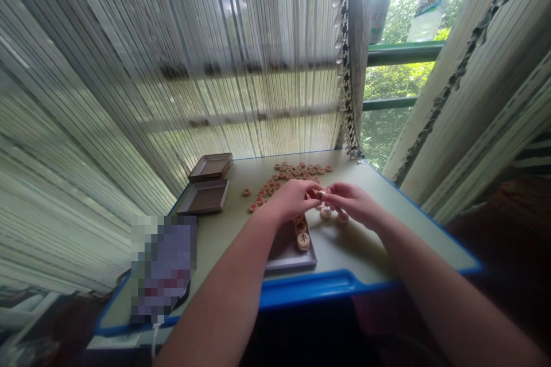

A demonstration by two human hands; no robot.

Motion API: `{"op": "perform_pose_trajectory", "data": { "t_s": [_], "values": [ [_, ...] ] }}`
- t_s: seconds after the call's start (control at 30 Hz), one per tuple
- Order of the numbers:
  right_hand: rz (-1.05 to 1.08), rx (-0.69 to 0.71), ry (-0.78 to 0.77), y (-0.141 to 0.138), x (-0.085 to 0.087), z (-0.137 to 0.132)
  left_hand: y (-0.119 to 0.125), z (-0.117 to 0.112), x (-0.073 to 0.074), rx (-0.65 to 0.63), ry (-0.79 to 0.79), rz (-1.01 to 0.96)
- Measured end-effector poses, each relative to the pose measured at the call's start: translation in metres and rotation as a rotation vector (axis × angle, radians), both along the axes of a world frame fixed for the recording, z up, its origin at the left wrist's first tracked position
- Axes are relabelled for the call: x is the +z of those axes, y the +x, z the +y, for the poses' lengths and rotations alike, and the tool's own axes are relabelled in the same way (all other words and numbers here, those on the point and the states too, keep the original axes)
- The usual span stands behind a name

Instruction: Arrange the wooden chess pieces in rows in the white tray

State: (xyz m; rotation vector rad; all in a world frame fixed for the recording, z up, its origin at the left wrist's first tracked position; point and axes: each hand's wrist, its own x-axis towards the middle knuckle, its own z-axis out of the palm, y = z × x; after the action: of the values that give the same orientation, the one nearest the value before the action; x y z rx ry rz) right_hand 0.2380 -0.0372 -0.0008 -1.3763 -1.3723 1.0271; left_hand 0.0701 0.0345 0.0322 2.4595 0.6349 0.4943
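My left hand (297, 198) and my right hand (350, 203) meet over the table, fingertips pinched together on a small round wooden Chinese chess piece (321, 195). Fingers partly cover it. Below my left hand is a shallow box (293, 262), half hidden by my forearm. Along its right side sits a row of chess pieces, the nearest a piece with a black character (303, 241). Under my right hand lie a loose piece (326, 213) and another piece (342, 218) beside it. Many more loose chess pieces (297, 172) are scattered behind my hands.
An open shallow box (204, 198) lies at the left, with another box (210, 166) behind it. A blurred-out flat device (166, 269) with a white cable (155, 338) rests at the front left. The table has a raised blue edge (310, 288). Curtains (236, 40) hang behind.
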Motion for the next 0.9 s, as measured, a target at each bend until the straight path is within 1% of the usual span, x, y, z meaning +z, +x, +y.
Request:
{"op": "perform_pose_trajectory", "data": {
  "t_s": [0.1, 0.17, 0.23, 0.33, 0.4, 0.5, 0.6, 0.7, 0.8, 0.9],
  "values": [
    [-0.008, -0.003, 0.009, -0.001, -0.001, 0.001, 0.001, 0.001, -0.001, -0.006, -0.006, -0.017],
    [-0.057, -0.014, 0.068, 0.000, -0.002, 0.002, 0.001, 0.001, -0.001, -0.009, -0.013, -0.028],
    [-0.176, -0.059, 0.234, 0.002, -0.004, 0.002, 0.000, 0.003, 0.000, 0.001, -0.037, -0.034],
    [-0.477, -0.214, 0.583, 0.005, -0.009, 0.001, -0.003, 0.008, 0.000, 0.049, -0.083, -0.028],
    [-0.652, -0.258, 0.714, 0.005, -0.012, 0.001, -0.006, 0.012, -0.001, 0.080, -0.105, -0.020],
    [-0.775, -0.201, 0.762, 0.002, -0.016, 0.002, -0.009, 0.016, -0.001, 0.080, -0.139, 0.007],
    [-0.811, -0.157, 0.766, -0.003, -0.019, 0.004, -0.010, 0.017, 0.001, 0.041, -0.189, 0.042],
    [-0.849, -0.149, 0.771, -0.007, -0.021, 0.004, -0.011, 0.016, 0.004, 0.004, -0.223, 0.090],
    [-0.853, -0.144, 0.780, -0.010, -0.021, 0.001, -0.013, 0.016, 0.006, -0.017, -0.239, 0.132],
    [-0.813, -0.146, 0.777, -0.014, -0.021, 0.001, -0.016, 0.017, 0.006, -0.041, -0.282, 0.123]
  ]
}}
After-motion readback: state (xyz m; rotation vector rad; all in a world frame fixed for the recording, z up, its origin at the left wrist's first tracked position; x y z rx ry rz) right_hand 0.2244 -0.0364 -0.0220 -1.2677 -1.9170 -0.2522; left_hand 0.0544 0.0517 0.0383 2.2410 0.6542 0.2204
